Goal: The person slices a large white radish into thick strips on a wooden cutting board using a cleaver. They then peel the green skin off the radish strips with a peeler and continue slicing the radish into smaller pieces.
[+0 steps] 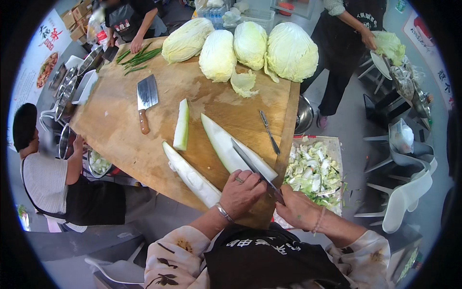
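My right hand grips the handle of a kitchen knife, whose blade lies along a long pale-green winter melon wedge and reaches into its white flesh. With curled fingers, my left hand holds the near end of that wedge, close beside the blade; the fingertips are hidden. To the left lies a second long wedge with spongy pith along it. A shorter melon strip rests beyond the two. On the right side of the wooden board is a peeler.
A wooden-handled cleaver lies left on the board. Several napa cabbages line the far edge, with a loose leaf. Another person's hand touches green scallions. Cabbage scraps fill a floor container at right; co-workers stand around.
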The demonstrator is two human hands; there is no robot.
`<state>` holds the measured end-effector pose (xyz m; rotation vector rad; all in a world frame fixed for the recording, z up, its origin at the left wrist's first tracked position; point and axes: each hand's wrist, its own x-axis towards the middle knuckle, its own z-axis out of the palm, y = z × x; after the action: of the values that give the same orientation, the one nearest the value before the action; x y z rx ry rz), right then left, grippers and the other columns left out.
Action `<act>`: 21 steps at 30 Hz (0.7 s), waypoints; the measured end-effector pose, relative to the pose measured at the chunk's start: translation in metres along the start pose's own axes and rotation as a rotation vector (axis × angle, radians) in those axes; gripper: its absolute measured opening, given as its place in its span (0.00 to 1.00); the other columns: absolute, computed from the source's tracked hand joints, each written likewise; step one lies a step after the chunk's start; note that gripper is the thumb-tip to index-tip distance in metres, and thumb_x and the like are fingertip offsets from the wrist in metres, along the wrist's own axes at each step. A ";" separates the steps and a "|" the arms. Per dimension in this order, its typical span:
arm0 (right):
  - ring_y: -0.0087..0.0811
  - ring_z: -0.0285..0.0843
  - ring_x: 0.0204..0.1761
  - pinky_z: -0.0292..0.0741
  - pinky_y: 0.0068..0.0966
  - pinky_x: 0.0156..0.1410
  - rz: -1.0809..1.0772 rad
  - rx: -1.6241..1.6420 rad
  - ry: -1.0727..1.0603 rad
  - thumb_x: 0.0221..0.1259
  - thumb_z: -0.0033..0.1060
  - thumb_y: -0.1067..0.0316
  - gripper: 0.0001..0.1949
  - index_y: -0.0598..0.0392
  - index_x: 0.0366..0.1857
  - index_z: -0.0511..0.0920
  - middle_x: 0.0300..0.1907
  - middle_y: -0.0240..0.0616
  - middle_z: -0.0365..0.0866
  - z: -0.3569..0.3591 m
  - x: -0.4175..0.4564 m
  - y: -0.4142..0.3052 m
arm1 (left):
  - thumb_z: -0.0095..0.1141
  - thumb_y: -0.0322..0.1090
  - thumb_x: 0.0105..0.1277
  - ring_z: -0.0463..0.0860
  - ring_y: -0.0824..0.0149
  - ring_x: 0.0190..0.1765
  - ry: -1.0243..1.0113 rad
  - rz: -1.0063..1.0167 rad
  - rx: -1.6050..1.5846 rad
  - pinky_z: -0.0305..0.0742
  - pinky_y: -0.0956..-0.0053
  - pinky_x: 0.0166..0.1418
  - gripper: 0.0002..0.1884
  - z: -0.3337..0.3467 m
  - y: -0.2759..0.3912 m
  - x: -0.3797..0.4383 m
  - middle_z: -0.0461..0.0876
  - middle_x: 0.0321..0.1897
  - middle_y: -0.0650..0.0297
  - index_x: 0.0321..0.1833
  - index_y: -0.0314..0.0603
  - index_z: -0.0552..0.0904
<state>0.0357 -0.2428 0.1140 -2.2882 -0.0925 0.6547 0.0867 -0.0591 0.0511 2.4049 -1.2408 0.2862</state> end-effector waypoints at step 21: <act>0.21 0.63 0.12 0.63 0.21 0.16 0.242 0.727 0.209 0.59 0.49 0.76 0.06 0.59 0.32 0.62 0.16 0.31 0.66 -0.042 -0.073 -0.024 | 0.60 0.34 0.42 0.62 0.29 0.58 -0.023 -0.601 -0.266 0.64 0.54 0.62 0.40 0.004 -0.013 -0.024 0.53 0.59 0.30 0.63 0.39 0.60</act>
<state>-0.0042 -0.2711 0.1860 -1.6522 0.4576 0.4601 0.0835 -0.0368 0.0356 2.4085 -0.4767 -0.0843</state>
